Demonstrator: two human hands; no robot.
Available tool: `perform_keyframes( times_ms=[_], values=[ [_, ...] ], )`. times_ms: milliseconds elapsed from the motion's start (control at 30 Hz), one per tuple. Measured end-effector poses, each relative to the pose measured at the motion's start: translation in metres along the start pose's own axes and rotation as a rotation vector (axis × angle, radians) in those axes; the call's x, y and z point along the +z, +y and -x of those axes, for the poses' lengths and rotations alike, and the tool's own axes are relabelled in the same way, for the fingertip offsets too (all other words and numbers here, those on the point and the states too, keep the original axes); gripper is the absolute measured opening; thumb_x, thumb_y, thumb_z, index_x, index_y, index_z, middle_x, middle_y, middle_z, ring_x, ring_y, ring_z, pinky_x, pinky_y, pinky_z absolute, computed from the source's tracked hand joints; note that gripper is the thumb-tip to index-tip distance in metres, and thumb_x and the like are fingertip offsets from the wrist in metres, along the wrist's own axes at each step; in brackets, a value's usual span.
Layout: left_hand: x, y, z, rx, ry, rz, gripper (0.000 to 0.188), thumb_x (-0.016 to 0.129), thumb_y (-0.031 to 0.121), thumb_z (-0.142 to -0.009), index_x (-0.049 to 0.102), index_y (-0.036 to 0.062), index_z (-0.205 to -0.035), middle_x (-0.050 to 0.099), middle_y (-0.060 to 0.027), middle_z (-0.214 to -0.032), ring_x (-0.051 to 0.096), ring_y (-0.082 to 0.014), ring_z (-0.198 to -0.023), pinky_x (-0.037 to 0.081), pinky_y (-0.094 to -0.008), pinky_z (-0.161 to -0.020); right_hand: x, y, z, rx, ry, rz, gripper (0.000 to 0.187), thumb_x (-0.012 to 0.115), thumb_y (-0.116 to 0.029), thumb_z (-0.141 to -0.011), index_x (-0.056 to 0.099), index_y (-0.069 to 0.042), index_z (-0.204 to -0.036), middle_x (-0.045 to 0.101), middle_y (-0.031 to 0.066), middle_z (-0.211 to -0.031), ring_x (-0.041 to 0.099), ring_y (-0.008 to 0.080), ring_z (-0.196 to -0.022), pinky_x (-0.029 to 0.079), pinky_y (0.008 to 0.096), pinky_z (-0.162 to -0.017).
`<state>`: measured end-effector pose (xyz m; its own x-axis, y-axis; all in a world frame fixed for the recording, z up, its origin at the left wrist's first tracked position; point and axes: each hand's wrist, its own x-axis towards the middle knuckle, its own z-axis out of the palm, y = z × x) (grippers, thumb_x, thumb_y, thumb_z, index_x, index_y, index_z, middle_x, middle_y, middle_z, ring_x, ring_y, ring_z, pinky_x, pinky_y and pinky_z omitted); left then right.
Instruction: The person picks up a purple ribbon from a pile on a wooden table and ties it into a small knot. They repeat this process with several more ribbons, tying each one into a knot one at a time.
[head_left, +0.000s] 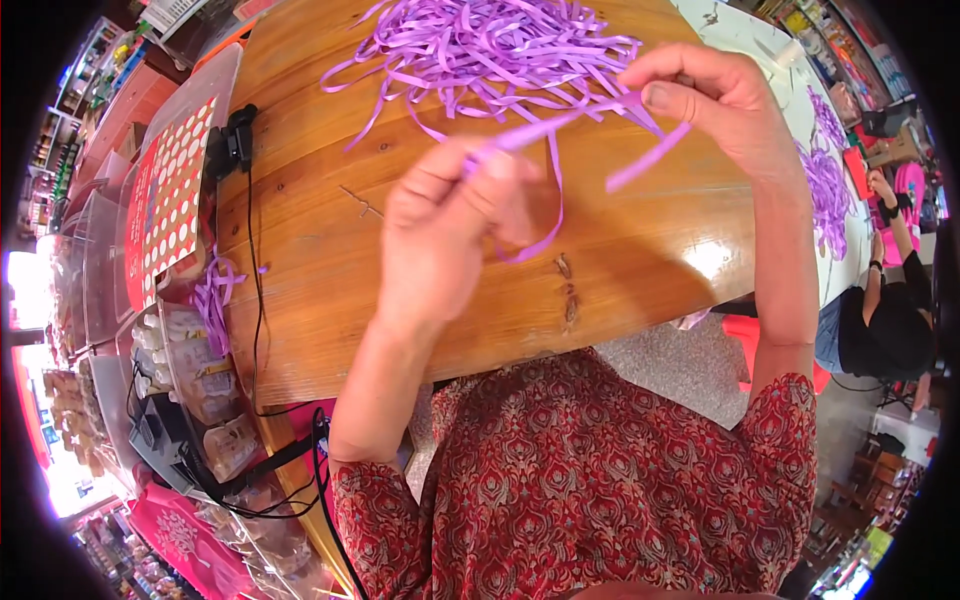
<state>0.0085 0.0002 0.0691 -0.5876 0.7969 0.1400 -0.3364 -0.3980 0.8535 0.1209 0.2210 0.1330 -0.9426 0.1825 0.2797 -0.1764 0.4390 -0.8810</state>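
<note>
A purple ribbon (pixel 540 131) stretches between my two hands above the wooden table. My left hand (pixel 455 205) is closed on it, partly smeared by motion, and a loop of ribbon hangs down beside the fingers. Higher and to the right, my right hand (pixel 708 100) pinches the ribbon between thumb and fingers. From that pinch a short free end (pixel 650 158) dangles down to the left. Beyond both hands lies a large tangled pile of the same purple ribbon (pixel 490 45), at the table's far side.
The wooden table (pixel 320 290) has a black cable (pixel 256 300) along its left edge. Clear bins and a polka-dot box (pixel 175 190) stand at left. A white table (pixel 740 30) at right holds more purple ribbon (pixel 828 190); another person (pixel 885 320) is beside it.
</note>
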Motion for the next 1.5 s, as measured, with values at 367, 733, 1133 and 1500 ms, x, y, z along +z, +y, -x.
perform_keyframes(
  times_ms=[367, 733, 1133, 1500],
  values=[
    [-0.079, 0.004, 0.015, 0.057, 0.369, -0.781, 0.022, 0.057, 0.017, -0.089, 0.059, -0.0038, -0.095, 0.047, 0.0003, -0.068, 0.041, -0.0089, -0.059, 0.033, -0.0223, -0.052, -0.039, 0.069, 0.058, 0.214, 0.153, 0.199, 0.013, 0.060, -0.005, -0.085, 0.066, -0.002, -0.095, 0.061, -0.0016, -0.081, 0.052, 0.0043, -0.073, 0.041, 0.0180, -0.066],
    [0.022, -0.051, -0.003, 0.189, -0.019, -0.724, 0.028, 0.058, 0.004, -0.085, 0.056, -0.0005, -0.113, 0.058, -0.0107, -0.109, 0.054, -0.0207, -0.101, 0.041, -0.0344, -0.091, 0.056, 0.050, 0.045, -0.367, 0.061, 0.508, 0.013, 0.070, -0.007, -0.075, 0.065, -0.005, -0.087, 0.059, 0.0069, -0.077, 0.058, 0.0198, -0.064, 0.045, 0.0283, -0.054],
    [0.001, -0.058, -0.007, -0.144, 0.042, -0.503, 0.010, 0.061, 0.001, -0.085, 0.062, 0.0007, -0.095, 0.057, 0.0035, -0.083, 0.047, -0.0025, -0.072, 0.038, -0.0173, -0.065, 0.047, 0.066, 0.047, -0.450, 0.055, 0.616, 0.026, 0.075, -0.006, -0.066, 0.066, -0.004, -0.090, 0.058, 0.0063, -0.076, 0.058, 0.0210, -0.065, 0.046, 0.0320, -0.054],
    [0.006, -0.051, -0.014, -0.259, 0.094, -0.157, 0.007, 0.060, 0.002, -0.085, 0.064, -0.0003, -0.090, 0.061, 0.0025, -0.082, 0.052, -0.0041, -0.076, 0.042, -0.0187, -0.070, 0.059, 0.053, 0.029, -0.610, 0.084, 0.809, 0.033, 0.069, -0.011, -0.066, 0.067, -0.004, -0.098, 0.061, 0.0061, -0.095, 0.055, 0.0207, -0.079, 0.044, 0.0310, -0.070]
  ],
)
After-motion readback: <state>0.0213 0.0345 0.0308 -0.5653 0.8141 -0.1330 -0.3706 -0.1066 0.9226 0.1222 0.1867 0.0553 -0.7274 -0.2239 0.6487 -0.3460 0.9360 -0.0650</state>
